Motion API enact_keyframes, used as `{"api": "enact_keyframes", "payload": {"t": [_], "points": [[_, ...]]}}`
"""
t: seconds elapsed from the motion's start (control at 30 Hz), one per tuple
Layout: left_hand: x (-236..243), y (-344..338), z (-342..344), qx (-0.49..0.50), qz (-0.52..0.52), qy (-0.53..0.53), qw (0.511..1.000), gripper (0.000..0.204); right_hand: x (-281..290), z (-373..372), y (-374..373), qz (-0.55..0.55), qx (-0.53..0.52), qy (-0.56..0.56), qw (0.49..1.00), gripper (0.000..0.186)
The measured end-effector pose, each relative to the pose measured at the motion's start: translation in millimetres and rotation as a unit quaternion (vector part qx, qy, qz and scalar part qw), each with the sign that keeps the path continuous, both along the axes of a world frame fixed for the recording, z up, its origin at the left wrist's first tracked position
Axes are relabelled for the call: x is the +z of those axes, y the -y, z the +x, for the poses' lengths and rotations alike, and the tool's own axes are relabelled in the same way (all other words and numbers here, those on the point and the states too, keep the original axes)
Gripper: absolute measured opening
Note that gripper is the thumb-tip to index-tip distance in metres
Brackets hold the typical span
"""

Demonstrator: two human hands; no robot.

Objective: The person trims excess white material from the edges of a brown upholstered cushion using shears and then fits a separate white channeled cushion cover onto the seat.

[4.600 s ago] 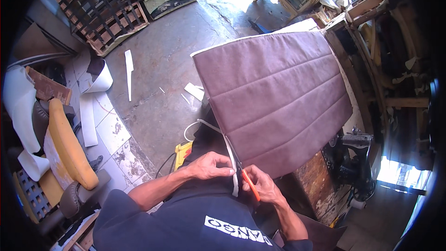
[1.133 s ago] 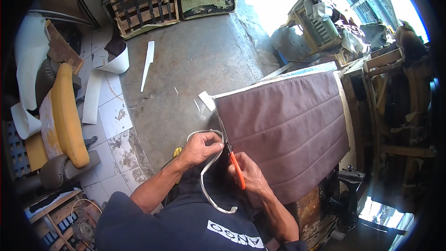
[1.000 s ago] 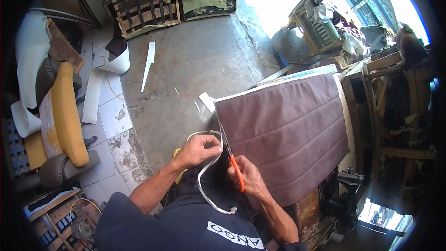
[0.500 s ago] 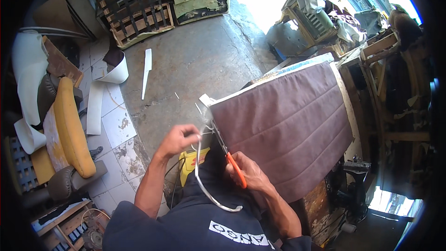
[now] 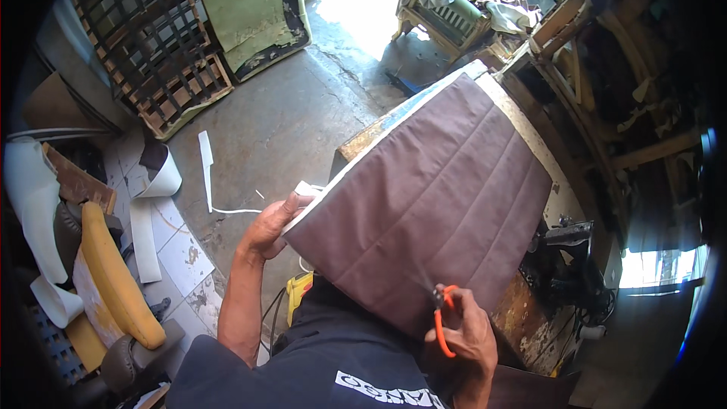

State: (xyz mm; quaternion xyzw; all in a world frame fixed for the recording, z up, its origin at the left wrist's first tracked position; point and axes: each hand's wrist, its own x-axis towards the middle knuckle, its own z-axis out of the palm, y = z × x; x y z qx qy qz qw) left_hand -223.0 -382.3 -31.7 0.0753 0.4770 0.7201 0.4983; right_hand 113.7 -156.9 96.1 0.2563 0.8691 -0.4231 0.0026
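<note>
I log one head-worn fisheye view, facing down past the dark shirt to the cloth close by, floor farther off.

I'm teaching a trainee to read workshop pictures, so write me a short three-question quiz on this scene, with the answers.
1. Which of the person's hands holds the scissors?
2. True or false: the left hand is at the left corner of the seamed panel, near its white edge.
3. What is the panel's main colour?
A) green
B) brown
C) white

Key:
1. The right hand.
2. True.
3. B
</note>
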Motion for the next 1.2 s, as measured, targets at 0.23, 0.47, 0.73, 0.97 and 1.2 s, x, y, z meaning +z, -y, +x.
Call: {"api": "enact_keyframes", "payload": {"t": [0.23,0.47,0.73,0.97,1.2], "points": [[20,2,-4,0.013,-0.054,-0.102,0.993,0.028,-55,-24,-17,0.147,-0.214,-0.061,0.964,0.088],[23,-15,14,0.066,-0.092,-0.086,0.990,0.019,-87,-97,-151,0.185,-0.048,-0.188,0.963,0.080],[-24,-113,169,-0.070,-0.051,-0.061,0.994,0.018,-69,-57,-233,0.344,-0.164,0.028,0.924,0.065],[-40,-78,175,-0.008,-0.117,-0.079,0.990,0.008,-80,-21,-152,0.252,-0.210,-0.055,0.943,0.066],[-10,-60,135,-0.027,-0.111,-0.021,0.993,0.018,-94,-79,-191,0.294,-0.084,-0.175,0.936,0.067]]}}
